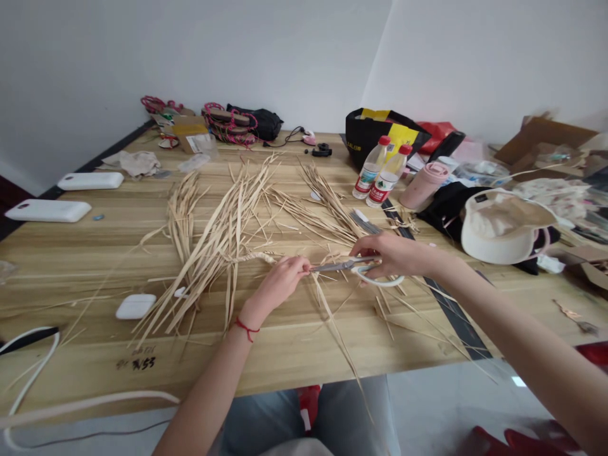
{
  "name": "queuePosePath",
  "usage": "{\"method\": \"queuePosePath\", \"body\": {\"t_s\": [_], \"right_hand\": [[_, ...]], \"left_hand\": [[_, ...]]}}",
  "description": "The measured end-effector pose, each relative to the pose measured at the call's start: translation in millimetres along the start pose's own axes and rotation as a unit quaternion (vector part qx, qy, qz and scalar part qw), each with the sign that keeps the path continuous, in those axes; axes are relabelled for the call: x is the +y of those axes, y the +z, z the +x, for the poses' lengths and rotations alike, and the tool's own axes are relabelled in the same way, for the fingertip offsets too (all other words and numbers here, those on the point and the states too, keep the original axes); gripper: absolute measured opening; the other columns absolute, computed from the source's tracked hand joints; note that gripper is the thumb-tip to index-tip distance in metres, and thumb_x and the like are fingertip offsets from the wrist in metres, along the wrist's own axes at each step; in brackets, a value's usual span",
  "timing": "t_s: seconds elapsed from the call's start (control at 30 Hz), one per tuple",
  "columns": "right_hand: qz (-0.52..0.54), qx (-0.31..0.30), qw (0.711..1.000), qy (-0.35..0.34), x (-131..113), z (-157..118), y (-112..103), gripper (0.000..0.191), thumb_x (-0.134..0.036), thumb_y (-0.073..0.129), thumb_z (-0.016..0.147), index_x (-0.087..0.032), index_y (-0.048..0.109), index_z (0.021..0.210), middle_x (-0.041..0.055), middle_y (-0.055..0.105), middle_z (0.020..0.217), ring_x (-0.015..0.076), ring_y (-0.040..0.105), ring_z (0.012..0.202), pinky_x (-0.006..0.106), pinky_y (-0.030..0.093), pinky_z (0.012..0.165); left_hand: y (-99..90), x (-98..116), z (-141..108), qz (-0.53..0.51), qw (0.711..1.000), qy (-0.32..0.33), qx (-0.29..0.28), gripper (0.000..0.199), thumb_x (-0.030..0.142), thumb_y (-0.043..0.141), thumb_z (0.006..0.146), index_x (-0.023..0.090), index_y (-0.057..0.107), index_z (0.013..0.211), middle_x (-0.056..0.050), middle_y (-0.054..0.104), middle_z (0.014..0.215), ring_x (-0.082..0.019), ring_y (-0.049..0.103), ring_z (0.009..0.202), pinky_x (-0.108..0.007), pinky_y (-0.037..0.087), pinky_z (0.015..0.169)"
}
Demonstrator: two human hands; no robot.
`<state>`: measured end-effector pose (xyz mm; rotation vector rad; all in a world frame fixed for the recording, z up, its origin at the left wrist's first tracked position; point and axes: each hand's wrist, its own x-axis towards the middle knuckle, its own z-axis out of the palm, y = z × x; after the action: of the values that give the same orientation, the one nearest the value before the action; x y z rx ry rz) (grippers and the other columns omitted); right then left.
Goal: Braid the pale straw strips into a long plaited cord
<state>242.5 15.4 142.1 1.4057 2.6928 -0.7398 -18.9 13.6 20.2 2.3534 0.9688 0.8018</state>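
Note:
My right hand (pixel 380 256) is closed on the white-handled scissors (pixel 377 275), whose blades point left toward my left hand. The fingers of my left hand (pixel 285 278) pinch the end of a pale straw braid (pixel 256 256), right by the blade tips. Loose straw strands (pixel 332 316) hang down below the blades, over the table's front edge. Left of my hands lies a large spread of dry straw (pixel 223 228), and another bundle (pixel 327 209) is behind them. Whether the blades touch the straw is too small to tell.
Two water bottles (pixel 384 177), a pink cup (pixel 425 183) and a white cap (pixel 503 225) are at the right. A white case (pixel 135 306) and two white devices (pixel 90 181) lie left. A black bag (pixel 375 136) stands at the back of the wooden table (pixel 204 367).

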Motion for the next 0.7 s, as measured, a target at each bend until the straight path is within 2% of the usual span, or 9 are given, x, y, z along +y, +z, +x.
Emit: {"method": "queuePosePath", "body": {"t_s": [0.57, 0.63, 0.7], "right_hand": [[-0.040, 0.002, 0.999, -0.016, 1, -1, 3, 0.031, -0.023, 0.065, 0.069, -0.019, 0.061, 0.099, 0.0032, 0.066, 0.084, 0.0160, 0.059, 0.070, 0.023, 0.040, 0.060], [-0.052, 0.021, 0.998, -0.030, 5, -2, 6, 0.033, -0.021, 0.064, 0.071, -0.019, 0.059, 0.103, 0.0040, 0.066, 0.088, 0.0166, 0.060, 0.073, 0.024, 0.042, 0.062], [-0.088, 0.068, 0.992, -0.052, 12, -3, 9, 0.036, -0.022, 0.064, 0.072, -0.019, 0.057, 0.108, 0.0068, 0.065, 0.096, 0.0193, 0.061, 0.081, 0.027, 0.044, 0.068]], "left_hand": [[-1.1, 1, 0, -0.017, 1.000, -0.015, 0.004, 0.011, 0.011, 0.046, 0.088, 0.021, 0.052, 0.088, -0.002, 0.063, 0.090, -0.020, 0.056, 0.091, -0.035, 0.045, 0.080], [-1.8, 1, 0, -0.025, 0.999, -0.027, 0.004, 0.009, 0.013, 0.047, 0.088, 0.021, 0.052, 0.089, -0.003, 0.064, 0.092, -0.020, 0.057, 0.093, -0.036, 0.045, 0.082], [-3.1, 0, 1, -0.046, 0.998, -0.043, 0.010, 0.007, 0.015, 0.046, 0.089, 0.021, 0.050, 0.090, -0.003, 0.065, 0.096, -0.020, 0.058, 0.096, -0.037, 0.044, 0.084]]}}
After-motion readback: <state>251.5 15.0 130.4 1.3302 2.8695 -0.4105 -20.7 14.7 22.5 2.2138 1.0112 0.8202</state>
